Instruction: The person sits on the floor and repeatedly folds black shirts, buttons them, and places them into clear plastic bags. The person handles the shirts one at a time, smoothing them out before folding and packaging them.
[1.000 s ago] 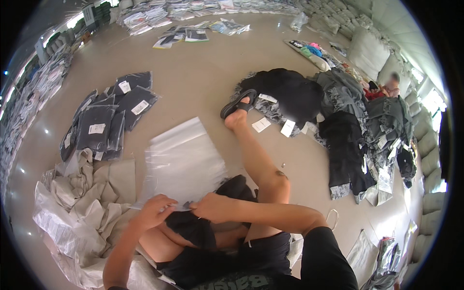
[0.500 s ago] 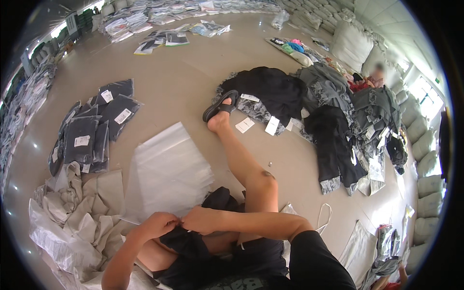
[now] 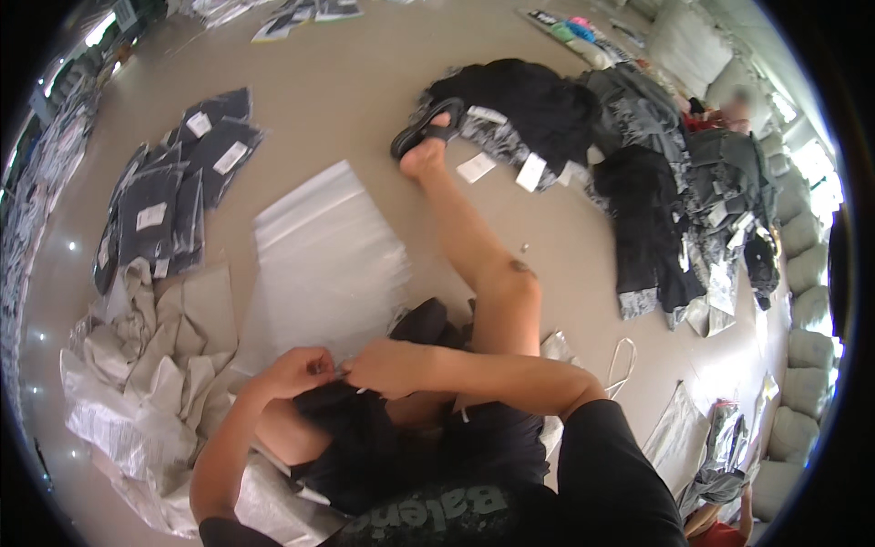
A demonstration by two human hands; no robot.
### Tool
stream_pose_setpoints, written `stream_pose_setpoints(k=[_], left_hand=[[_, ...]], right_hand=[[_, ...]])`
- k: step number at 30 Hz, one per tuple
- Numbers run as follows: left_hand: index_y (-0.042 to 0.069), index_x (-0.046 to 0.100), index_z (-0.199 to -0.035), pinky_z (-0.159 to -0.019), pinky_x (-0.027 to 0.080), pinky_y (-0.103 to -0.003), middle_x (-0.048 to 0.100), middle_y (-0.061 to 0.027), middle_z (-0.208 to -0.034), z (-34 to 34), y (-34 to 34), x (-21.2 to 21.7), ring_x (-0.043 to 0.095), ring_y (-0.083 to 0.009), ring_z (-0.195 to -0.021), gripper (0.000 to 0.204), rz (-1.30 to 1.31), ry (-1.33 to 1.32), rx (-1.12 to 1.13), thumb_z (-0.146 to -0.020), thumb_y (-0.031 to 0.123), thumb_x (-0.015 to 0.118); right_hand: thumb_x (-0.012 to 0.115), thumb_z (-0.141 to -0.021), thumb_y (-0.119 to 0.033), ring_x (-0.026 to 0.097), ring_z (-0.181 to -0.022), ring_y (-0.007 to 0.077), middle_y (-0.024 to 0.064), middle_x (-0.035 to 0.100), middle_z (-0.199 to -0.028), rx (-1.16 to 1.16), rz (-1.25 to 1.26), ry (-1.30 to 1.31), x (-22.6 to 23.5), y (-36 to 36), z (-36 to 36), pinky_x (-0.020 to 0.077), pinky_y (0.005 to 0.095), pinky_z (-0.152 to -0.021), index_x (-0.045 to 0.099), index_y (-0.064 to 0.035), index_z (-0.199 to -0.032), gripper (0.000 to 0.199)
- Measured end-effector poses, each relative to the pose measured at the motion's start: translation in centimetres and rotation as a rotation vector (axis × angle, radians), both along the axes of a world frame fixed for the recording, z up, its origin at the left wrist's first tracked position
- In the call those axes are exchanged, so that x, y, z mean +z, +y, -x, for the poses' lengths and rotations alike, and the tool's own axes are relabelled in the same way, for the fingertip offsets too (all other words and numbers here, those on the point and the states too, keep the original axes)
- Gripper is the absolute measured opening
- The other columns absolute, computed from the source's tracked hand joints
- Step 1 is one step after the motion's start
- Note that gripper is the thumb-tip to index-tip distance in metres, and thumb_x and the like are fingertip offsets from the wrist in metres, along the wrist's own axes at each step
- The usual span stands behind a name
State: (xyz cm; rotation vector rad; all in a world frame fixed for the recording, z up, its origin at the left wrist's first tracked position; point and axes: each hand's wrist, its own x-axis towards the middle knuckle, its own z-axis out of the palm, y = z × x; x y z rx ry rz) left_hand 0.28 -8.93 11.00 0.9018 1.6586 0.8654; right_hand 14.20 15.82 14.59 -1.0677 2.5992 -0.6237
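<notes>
My left hand [image 3: 303, 371] and my right hand [image 3: 390, 366] meet over my lap, fingers pinched together almost tip to tip. Whatever is between the fingertips is too small to make out; a tiny pale bit shows below the right fingers. Black cloth [image 3: 351, 410] lies under both hands, and I cannot tell how much of it is a loose garment and how much is my shorts. Just beyond the hands, a stack of clear plastic bags [image 3: 324, 246] is spread flat on the floor.
Bagged dark garments [image 3: 150, 214] lie at the left, above crumpled beige sacking [image 3: 169, 365]. Black and grey garments [image 3: 647, 228] with white tags are heaped at the right, near my outstretched leg [image 3: 492, 264]. Stuffed white sacks [image 3: 807, 305] line the right side; other people sit there.
The view has tipped downward, so the floor items and my hands sit higher in the picture. Both hands stay pinched close together over the black cloth.
</notes>
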Motion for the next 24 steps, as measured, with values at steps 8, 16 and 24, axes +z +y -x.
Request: stream_pose_setpoints(k=[8,16,24], left_hand=[[0.004,0.06,-0.09,-0.065,0.044,-0.027,0.061,0.0001,-0.078,-2.6,1.1,-1.6,0.056,-0.0093,-0.074,0.005,-0.026,-0.229,0.207,-0.092,0.005,0.064],[0.001,0.062,-0.094,-0.072,0.051,-0.042,0.067,-0.0156,-0.083,-0.2,-1.1,-3.5,0.064,-0.0297,-0.077,0.009,0.18,0.334,0.139,-0.084,0.001,0.062],[0.004,0.072,-0.108,-0.088,0.053,-0.046,0.071,-0.0191,-0.099,6.2,-10.1,-2.4,0.067,-0.0409,-0.098,0.028,0.227,0.712,0.214,-0.081,-0.003,0.066]], right_hand=[[0.071,-0.079,-0.008,0.072,-0.093,0.0422,0.0155,0.071,-0.101,-0.043,0.055,-0.063,-0.1,-0.8,-1.4,0.0579,0.0517,-0.078,0.072,-0.0034,-0.1,0.022],[0.073,-0.074,-0.004,0.071,-0.097,0.042,0.0149,0.069,-0.108,-0.119,0.117,-0.061,-0.5,-0.8,-1.6,0.0574,0.0511,-0.079,0.072,-0.0014,-0.107,0.033],[0.076,-0.07,-0.005,0.07,-0.105,0.0409,0.0142,0.07,-0.123,-0.256,0.179,-0.175,0.5,1.1,-1.8,0.0574,0.0517,-0.086,0.073,0.0002,-0.118,0.048]])
